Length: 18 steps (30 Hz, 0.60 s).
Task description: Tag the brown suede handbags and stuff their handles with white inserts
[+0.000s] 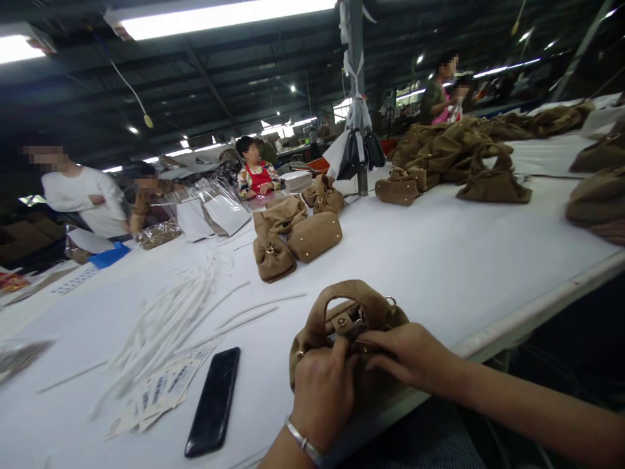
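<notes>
A brown handbag (312,326) stands upright at the table's near edge, its looped handle raised and its top opening facing me. My left hand (325,381), with a silver bangle on the wrist, is closed at the front of the opening, fingertips partly inside. From the right, my right hand (410,358) pinches the near rim of the bag with thumb and fingers. A tab with a round metal snap (342,322) shows between the handle and my fingers. The inside of the bag is mostly hidden by my hands.
Left of the bag lie a black phone (213,402), printed tags (163,387) and a bundle of white cords (166,319). More brown handbags (315,236) sit ahead, with a large pile (439,150) behind. A post (359,98) rises from the white table (415,260). Several people work beyond.
</notes>
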Motion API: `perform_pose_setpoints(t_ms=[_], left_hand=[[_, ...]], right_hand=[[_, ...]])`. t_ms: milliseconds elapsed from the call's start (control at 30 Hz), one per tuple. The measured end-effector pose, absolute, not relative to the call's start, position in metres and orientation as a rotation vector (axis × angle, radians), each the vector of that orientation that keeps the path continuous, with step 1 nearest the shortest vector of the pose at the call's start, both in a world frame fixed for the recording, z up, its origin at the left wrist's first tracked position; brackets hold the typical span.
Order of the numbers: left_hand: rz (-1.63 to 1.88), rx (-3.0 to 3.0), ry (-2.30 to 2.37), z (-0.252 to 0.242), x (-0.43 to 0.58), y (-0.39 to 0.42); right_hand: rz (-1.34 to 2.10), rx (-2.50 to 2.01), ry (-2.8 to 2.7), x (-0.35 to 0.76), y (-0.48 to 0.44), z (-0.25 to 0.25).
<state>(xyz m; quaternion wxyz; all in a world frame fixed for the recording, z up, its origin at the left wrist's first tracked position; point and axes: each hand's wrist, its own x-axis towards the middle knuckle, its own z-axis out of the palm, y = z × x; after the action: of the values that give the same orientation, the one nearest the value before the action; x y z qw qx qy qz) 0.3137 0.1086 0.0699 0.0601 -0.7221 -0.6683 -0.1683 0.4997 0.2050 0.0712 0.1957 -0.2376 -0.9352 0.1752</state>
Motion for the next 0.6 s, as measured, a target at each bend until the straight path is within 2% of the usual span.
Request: perform_pose_setpoints(t_ms=[167,267,400,600], left_hand=[[-0.507,-2.143,-2.125,0.077,0.316,0.111],[-0.468,-2.113,-2.154,0.077,0.314,0.112],[-0.434,-2.136,-2.197,0.080,0.311,0.112],[-0.545,-2.169,-2.369,0.090,0.308,0.111]], right_hand=[[0.598,-0.697,-2.239,0.498,0.198,0.053],[0.487,-0.706,-2.110,0.492,0.190,0.048],[0.276,-0.680,-2.168,0.483,0.191,0.056],[0.308,-0.523,-2.170,0.471,0.196,0.070]])
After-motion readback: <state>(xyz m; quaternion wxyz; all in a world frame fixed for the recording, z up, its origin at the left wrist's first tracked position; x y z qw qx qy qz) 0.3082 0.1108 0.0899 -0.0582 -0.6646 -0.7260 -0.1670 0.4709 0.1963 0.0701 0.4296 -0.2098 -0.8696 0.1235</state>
